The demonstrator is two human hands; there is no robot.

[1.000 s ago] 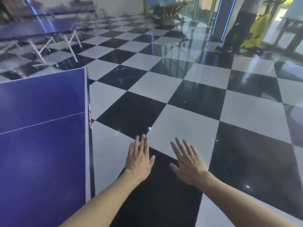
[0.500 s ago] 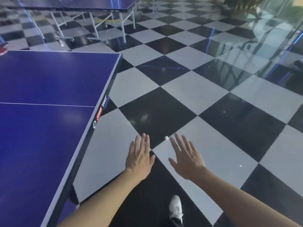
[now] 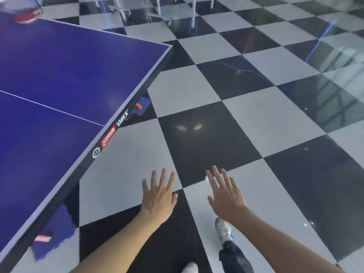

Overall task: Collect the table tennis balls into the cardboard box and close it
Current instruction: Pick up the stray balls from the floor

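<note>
A small white table tennis ball (image 3: 206, 178) lies on the checkered floor, partly hidden behind the index finger of my right hand (image 3: 226, 196). That hand is stretched forward over the floor, palm down, fingers spread, holding nothing. My left hand (image 3: 158, 196) hovers beside it to the left, also flat with its fingers apart and nothing in it. No cardboard box shows in this view.
The blue table tennis table (image 3: 59, 91) fills the left side, its dark edge running diagonally close to my left arm. A red paddle (image 3: 25, 18) lies on its far corner. Another table's white legs (image 3: 194, 10) stand further back. My shoe (image 3: 223, 230) is on the floor below my right hand.
The view has swung left and down, so the table now takes up more of the frame. The ball has gone from between my hands to behind my right fingertips.
</note>
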